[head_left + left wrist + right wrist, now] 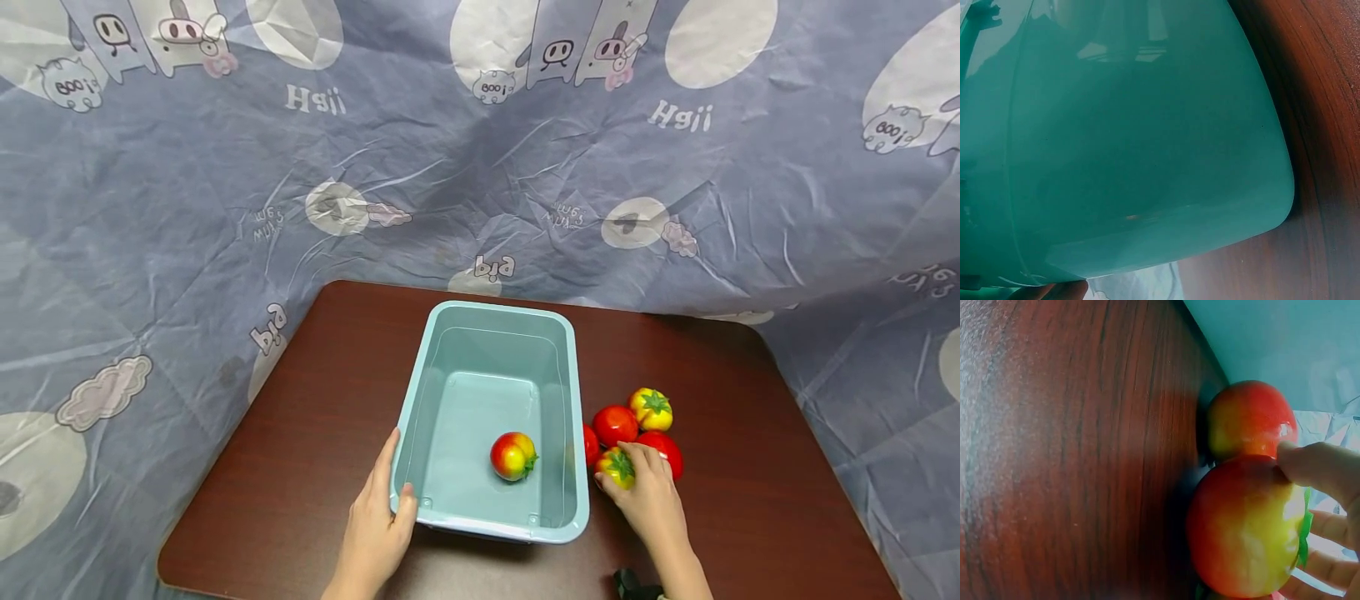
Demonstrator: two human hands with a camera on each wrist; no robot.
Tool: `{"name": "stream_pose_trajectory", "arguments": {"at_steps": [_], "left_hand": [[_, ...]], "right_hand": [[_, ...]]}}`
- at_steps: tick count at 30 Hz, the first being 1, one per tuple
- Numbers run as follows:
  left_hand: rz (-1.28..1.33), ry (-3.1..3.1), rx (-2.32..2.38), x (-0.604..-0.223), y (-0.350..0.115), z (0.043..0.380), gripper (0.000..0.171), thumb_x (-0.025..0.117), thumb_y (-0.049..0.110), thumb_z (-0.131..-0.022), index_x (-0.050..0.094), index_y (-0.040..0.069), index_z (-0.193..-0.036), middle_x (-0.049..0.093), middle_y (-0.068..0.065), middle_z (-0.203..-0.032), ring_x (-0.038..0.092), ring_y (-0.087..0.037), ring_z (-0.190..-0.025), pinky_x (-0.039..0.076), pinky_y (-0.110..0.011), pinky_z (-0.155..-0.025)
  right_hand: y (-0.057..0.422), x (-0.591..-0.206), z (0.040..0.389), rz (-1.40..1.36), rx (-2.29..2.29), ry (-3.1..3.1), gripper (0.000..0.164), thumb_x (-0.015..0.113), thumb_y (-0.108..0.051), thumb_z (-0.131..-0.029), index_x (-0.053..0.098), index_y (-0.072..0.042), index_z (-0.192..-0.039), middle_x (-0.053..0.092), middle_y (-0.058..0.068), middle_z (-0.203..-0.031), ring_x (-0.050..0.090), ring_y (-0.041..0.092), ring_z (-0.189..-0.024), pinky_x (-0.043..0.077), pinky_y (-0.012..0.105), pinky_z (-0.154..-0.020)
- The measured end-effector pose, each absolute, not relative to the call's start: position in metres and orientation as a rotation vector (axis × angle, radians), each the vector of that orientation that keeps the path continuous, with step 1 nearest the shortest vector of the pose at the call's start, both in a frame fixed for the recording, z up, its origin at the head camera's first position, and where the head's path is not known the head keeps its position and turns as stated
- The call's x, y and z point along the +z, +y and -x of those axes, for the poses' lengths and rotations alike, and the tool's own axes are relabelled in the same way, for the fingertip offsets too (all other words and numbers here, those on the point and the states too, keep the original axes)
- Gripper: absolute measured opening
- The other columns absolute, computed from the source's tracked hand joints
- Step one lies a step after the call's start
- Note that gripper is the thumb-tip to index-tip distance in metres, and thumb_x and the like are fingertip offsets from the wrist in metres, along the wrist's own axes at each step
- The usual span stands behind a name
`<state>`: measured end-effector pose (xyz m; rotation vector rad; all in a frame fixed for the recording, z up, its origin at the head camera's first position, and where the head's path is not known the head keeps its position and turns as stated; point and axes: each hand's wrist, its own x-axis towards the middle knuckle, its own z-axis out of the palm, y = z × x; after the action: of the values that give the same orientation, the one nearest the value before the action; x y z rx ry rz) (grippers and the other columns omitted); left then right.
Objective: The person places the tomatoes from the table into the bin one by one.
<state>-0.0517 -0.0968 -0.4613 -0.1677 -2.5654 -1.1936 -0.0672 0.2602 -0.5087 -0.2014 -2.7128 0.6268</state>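
Observation:
A light blue-green plastic bin (pixel 480 400) stands on the table, with one red and yellow tomato (pixel 513 456) inside near its right wall. My left hand (pixel 375 521) grips the bin's near left corner, thumb over the rim and fingers along the outside. The left wrist view is mostly filled by the bin's outer wall (pixel 1147 137). To the right of the bin, my right hand (pixel 651 498) holds a yellow and red tomato (pixel 1244 528) with a green leafy top, thumb on one side and fingers on the other. Another tomato (pixel 1250 419) sits right beside it, close to the bin.
Around my right hand are a red tomato (pixel 615 425), a yellow one (pixel 651 407) and another red one (pixel 670 454) partly behind the fingers. The brown wooden table (pixel 322 417) has rounded corners. A patterned grey-blue cloth (pixel 420 183) hangs behind it.

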Motion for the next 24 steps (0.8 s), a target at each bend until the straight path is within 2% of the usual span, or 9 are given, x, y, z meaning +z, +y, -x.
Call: {"name": "stream_pose_trajectory", "arguments": {"at_steps": [12, 24], "left_hand": [[0.156, -2.561, -1.187, -0.461, -0.097, 0.052, 0.075, 0.057, 0.003, -0.086, 0.034, 0.024, -0.154, 0.052, -0.005, -0.147, 0.065, -0.029, -0.114, 0.052, -0.050, -0.088], [0.164, -2.552, -1.184, -0.461, -0.095, 0.051, 0.075, 0.057, 0.002, -0.085, 0.034, 0.021, -0.154, 0.052, -0.007, -0.147, 0.064, -0.031, -0.116, 0.052, -0.051, -0.088]], "right_hand": [[0.254, -0.516, 0.063, 0.173, 0.620, -2.768, 0.069, 0.088, -0.014, -0.067, 0.060, 0.002, -0.127, 0.051, 0.023, -0.126, 0.045, 0.043, -0.115, 0.050, 0.063, -0.083], [0.252, -0.527, 0.056, 0.151, 0.609, -2.642, 0.072, 0.091, -0.009, -0.060, 0.061, 0.003, -0.124, 0.051, 0.024, -0.121, 0.047, 0.044, -0.105, 0.050, 0.061, -0.081]]}}
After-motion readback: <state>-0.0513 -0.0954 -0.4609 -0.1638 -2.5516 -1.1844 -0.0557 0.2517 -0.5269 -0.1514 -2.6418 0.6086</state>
